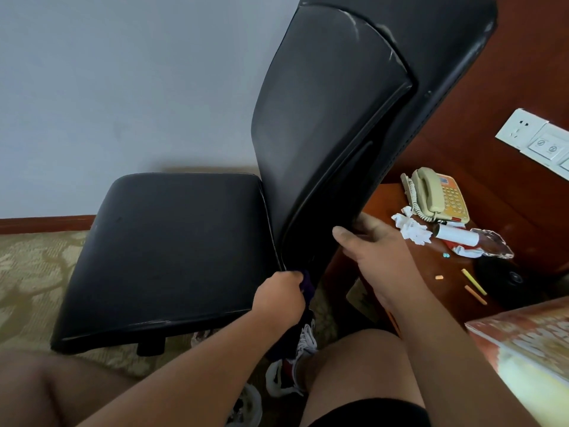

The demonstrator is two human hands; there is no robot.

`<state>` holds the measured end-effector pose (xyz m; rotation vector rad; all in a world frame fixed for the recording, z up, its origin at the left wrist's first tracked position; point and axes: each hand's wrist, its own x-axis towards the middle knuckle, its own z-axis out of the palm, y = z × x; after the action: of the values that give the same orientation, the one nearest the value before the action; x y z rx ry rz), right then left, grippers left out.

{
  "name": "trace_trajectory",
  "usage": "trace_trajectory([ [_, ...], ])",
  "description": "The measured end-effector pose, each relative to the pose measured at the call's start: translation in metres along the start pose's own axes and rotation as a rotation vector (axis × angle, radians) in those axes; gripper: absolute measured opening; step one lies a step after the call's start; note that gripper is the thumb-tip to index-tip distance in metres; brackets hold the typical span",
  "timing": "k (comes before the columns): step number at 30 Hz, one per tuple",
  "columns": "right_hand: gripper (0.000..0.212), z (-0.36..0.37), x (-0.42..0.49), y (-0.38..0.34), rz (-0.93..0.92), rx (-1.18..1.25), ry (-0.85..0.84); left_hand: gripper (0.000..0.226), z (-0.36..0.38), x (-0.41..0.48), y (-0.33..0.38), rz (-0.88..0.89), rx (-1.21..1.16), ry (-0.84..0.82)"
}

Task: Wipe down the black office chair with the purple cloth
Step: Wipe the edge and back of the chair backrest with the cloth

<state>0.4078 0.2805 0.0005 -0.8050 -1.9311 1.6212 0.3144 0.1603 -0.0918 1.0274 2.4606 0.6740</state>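
The black office chair (172, 241) is seen from the side. Its seat is a rounded square pad of smooth, faintly dusty leatherette. Its tall backrest (326, 118) is a curved cushion set in a stitched shell with scuffed edges. The purple cloth (308, 286) is bunched in the left grip (278, 298), whose fingers are curled tight round the soft fabric. The cloth is pressed into the crease where seat meets backrest, and its loose end hangs below. The right grip (375, 251) is clamped on the backrest's lower side edge, thumb to the front and fingers wrapped behind. On the glossy reddish wooden surface (443, 294) beside the chair, a beige corded telephone (437, 192) and crumpled white tissue (412, 231) are seen. Patterned carpet (30, 272) is spread beneath the chair.
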Motion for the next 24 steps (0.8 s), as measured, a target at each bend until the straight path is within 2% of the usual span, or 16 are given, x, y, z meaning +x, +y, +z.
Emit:
trace_trajectory([
  [4, 0.035, 0.004, -0.004, 0.021, 0.054, -0.042, -0.028, 0.021, -0.011, -0.005, 0.011, 0.091, -0.119, 0.173],
  [8, 0.038, 0.004, 0.0, 0.029, 0.024, -0.086, -0.031, 0.021, -0.031, -0.006, 0.026, 0.167, -0.231, 0.322],
  [17, 0.03, 0.003, 0.008, 0.033, -0.019, -0.239, -0.003, 0.013, -0.017, 0.002, 0.023, 0.168, -0.198, 0.344],
  [24, 0.034, 0.004, 0.011, 0.024, 0.025, -0.299, 0.025, 0.013, -0.018, 0.01, 0.03, 0.131, -0.122, 0.272],
])
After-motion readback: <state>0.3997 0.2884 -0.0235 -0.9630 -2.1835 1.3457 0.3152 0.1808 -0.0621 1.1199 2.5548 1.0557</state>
